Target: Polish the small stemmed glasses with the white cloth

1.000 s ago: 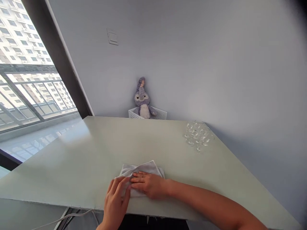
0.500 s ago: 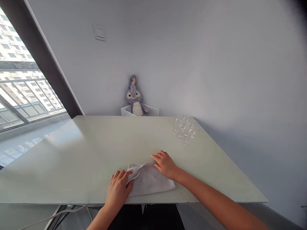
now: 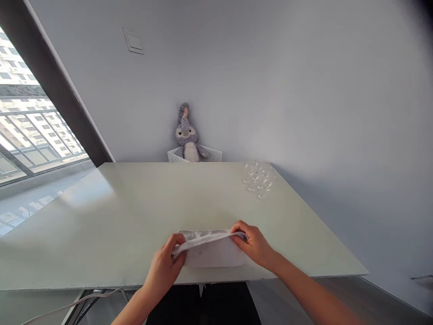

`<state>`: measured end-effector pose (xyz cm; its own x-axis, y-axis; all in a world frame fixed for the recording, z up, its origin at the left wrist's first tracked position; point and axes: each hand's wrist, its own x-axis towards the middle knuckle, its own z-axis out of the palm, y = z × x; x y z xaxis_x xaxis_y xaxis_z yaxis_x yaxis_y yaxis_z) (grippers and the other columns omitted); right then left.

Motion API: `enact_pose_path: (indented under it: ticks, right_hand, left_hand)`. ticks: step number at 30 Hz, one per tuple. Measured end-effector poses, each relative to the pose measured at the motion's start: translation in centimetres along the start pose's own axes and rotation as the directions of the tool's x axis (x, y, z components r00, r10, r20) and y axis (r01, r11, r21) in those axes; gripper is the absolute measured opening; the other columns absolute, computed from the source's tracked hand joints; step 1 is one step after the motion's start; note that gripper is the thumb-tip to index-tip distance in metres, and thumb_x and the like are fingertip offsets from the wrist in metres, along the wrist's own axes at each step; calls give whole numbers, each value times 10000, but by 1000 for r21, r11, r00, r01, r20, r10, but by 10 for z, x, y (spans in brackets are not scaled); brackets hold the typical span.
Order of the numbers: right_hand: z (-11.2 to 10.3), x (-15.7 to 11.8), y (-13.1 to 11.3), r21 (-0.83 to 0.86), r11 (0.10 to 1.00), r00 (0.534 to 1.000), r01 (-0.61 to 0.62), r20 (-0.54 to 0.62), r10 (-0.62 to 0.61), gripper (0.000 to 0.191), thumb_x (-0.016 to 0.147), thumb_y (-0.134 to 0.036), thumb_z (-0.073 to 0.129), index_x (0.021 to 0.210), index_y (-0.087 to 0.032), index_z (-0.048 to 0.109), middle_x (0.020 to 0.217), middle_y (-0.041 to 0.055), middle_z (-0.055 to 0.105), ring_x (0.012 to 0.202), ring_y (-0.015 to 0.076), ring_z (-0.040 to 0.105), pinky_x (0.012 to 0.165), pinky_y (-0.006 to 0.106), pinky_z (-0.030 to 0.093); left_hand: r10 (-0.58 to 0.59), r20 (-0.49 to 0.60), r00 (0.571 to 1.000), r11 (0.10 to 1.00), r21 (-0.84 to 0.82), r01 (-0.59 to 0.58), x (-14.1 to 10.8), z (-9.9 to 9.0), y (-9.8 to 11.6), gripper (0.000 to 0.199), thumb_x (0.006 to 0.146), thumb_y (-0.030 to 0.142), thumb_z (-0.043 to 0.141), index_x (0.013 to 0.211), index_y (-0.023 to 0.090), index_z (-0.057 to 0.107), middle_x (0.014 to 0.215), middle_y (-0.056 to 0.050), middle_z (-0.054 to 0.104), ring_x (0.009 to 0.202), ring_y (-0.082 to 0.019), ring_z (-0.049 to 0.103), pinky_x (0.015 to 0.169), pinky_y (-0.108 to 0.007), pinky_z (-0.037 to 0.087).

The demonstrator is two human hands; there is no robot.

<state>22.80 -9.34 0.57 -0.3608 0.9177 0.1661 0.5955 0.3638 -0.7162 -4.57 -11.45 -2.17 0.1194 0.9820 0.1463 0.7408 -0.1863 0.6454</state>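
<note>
A white cloth (image 3: 214,254) lies folded near the front edge of the table, with its upper layer lifted along the far side. My left hand (image 3: 166,262) pinches the left end of that raised edge between thumb and fingers. At the right end, my right hand (image 3: 253,243) grips the same edge, thumb below and fingers above. Between the hands the edge stretches almost straight, and the fold underneath shows behind it. A few small dark specks dot the cloth.
Several clear glass-like pieces (image 3: 258,179) sit in a cluster at the table's back right. Behind the pale table (image 3: 135,212), a grey plush toy (image 3: 189,137) sits in a white perforated basket (image 3: 213,155). A white cable (image 3: 74,303) hangs below the front edge at left.
My right hand has moved right and nearer me, from the cloth's far edge to its right corner. The upper layer is now lifted and pulled straighter between both hands.
</note>
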Motion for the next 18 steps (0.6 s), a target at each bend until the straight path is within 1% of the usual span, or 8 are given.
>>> enact_pose_path:
  ticks: [3, 5, 8, 10, 12, 13, 15, 18]
  right_hand:
    - [5, 13, 18, -131, 986, 991, -101, -96, 89, 247, 834, -344, 459, 1050, -231, 502, 898, 28, 607, 743, 172, 568, 624, 293, 457]
    - [13, 21, 25, -309, 947, 985, -91, -169, 40, 358, 811, -313, 505, 1150, -199, 483, 1057, 93, 583, 902, 236, 547, 728, 371, 450]
    - [31, 23, 25, -490, 866, 972, 98, -140, -189, 310, 856, -226, 435, 1151, -190, 524, 1172, 110, 542, 1051, 256, 468, 862, 421, 380]
    - [45, 20, 21, -495, 820, 942, 288, -7, -335, 305, 890, -199, 369, 1137, -221, 547, 1192, 67, 545, 1088, 223, 448, 900, 389, 356]
    - [56, 17, 19, -480, 774, 905, 414, 123, -408, 315, 907, -227, 347, 1157, -251, 537, 1230, 30, 530, 1118, 205, 429, 907, 366, 352]
    - [60, 17, 21, -484, 761, 898, 433, 163, -408, 322, 912, -246, 339, 1176, -261, 523, 1250, 20, 517, 1129, 204, 421, 902, 365, 352]
    - [61, 18, 27, -521, 760, 920, 389, 182, -347, 337, 915, -256, 327, 1203, -262, 502, 1270, 25, 502, 1125, 212, 424, 881, 377, 357]
    - [48, 19, 47, -577, 784, 973, 229, 102, -209, 348, 898, -212, 337, 1197, -233, 514, 1256, 61, 515, 1089, 242, 451, 834, 408, 369]
  left_hand:
    - [48, -79, 996, 995, 96, -41, 16, 5, 0, 365, 786, 240, 436, 1150, 269, 425, 1006, -6, 585, 741, -134, 587, 653, -254, 458]
    - [137, -153, 979, 965, 243, -97, 22, 8, -1, 394, 783, 237, 451, 1176, 262, 439, 1156, -50, 517, 915, -190, 563, 748, -314, 454]
    - [302, -187, 935, 903, 372, -217, 17, 12, -1, 312, 807, 225, 442, 1112, 237, 505, 1186, -79, 487, 1018, -224, 499, 827, -358, 422]
    - [379, -108, 919, 870, 379, -314, 9, 16, 0, 248, 827, 214, 420, 1044, 232, 540, 1088, -72, 535, 957, -206, 514, 798, -343, 429]
    - [409, 0, 912, 844, 381, -379, 3, 20, 1, 207, 834, 210, 413, 968, 239, 568, 998, -57, 559, 891, -192, 527, 755, -331, 439]
    - [405, 34, 914, 836, 389, -386, 1, 23, 1, 198, 834, 211, 413, 942, 243, 576, 985, -52, 561, 875, -190, 529, 741, -332, 442]
    - [395, 52, 917, 827, 415, -380, 0, 28, -1, 189, 829, 216, 426, 928, 250, 584, 1018, -51, 559, 897, -199, 526, 741, -344, 444]
    - [410, 30, 911, 815, 437, -381, 4, 32, -4, 214, 819, 222, 445, 983, 259, 578, 1130, -55, 535, 1027, -232, 488, 785, -369, 436]
